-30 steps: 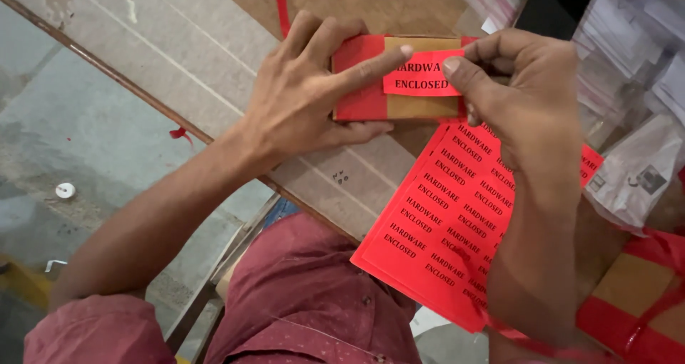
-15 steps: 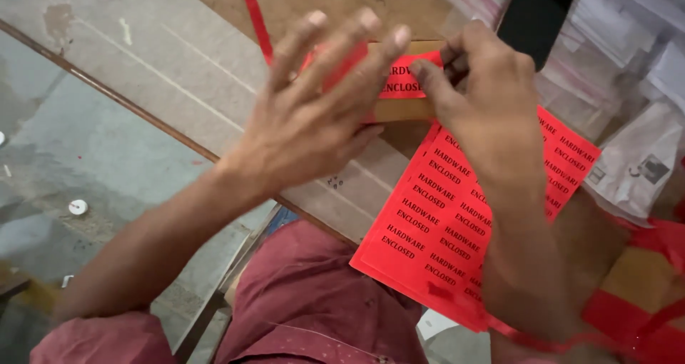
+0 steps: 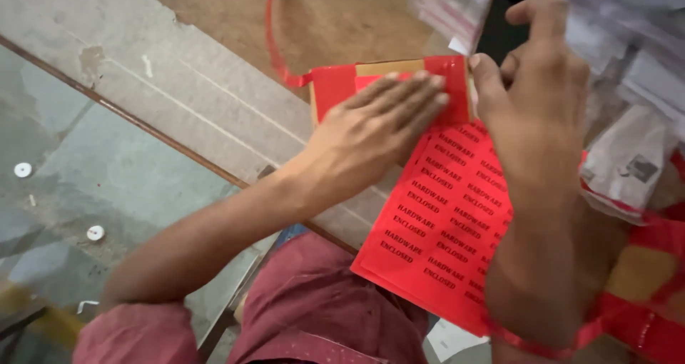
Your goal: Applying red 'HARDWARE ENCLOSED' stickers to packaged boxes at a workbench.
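A small cardboard box (image 3: 389, 86) wrapped in red tape lies on the tabletop (image 3: 214, 86), near its middle and just above a red sheet of labels. The left hand (image 3: 371, 128) lies flat on top of the box, palm down, fingers straight and close together, their tips reaching toward the box's right end; it presses on the box rather than gripping it. The right hand (image 3: 535, 100) sits at the box's right end, thumb touching the taped edge, the other fingers curled loosely above it. Whether those fingers pinch anything cannot be told, since the back of the hand hides them.

A loose strip of red tape (image 3: 275, 43) runs from the box's left corner up and away across the wooden surface. The red label sheet (image 3: 442, 228), printed with rows of black text, lies tilted just below the box, partly under both hands and hanging over the near edge of the tabletop. To the right, clear plastic bags (image 3: 628, 157) holding papers lie in a heap, and more red-taped cardboard (image 3: 642, 278) shows under the right forearm. The person's maroon clothing (image 3: 321, 307) fills the bottom of the view. Left of the tabletop is a grey floor (image 3: 64, 157) with small white discs (image 3: 95, 233) scattered on it.
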